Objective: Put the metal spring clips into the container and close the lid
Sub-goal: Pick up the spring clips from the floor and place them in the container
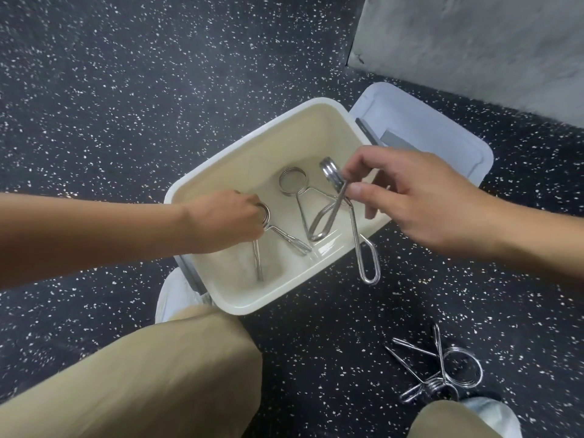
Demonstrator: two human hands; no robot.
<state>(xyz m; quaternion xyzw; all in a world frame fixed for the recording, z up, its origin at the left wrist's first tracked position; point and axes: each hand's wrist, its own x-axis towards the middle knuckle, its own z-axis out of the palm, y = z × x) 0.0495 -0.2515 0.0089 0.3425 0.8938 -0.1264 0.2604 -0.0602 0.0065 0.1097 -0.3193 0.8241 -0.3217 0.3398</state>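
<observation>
We see a cream plastic container point(252, 147) at the centre of the frame, standing open on a black speckled floor point(94, 90). Its pale lid point(442, 134) lies flat just behind it, toward the upper right, one edge tucked against the container's far rim.

Our left hand point(221, 221) reaches in from the left edge, down inside the container, with its fingers closed around the coil of a metal spring clip point(278, 235) — the two handles of that clip splay out below the hand toward the container's near wall. Our right hand point(414, 197) comes in from the right and hovers over the container's right rim, thumb and fingers pinched on a second spring clip point(331, 197) near its coil; one handle points down into the container, while the other hangs outside the rim over the floor. Between the two hands a third clip point(294, 181) lies loose on the container's bottom.

At the lower right of the frame a small heap of spring clips point(442, 371) rests on the floor, well apart from the container. Khaki trouser legs point(158, 374) fill the bottom left, and a grey concrete wall point(474, 42) occupies the upper right corner.
</observation>
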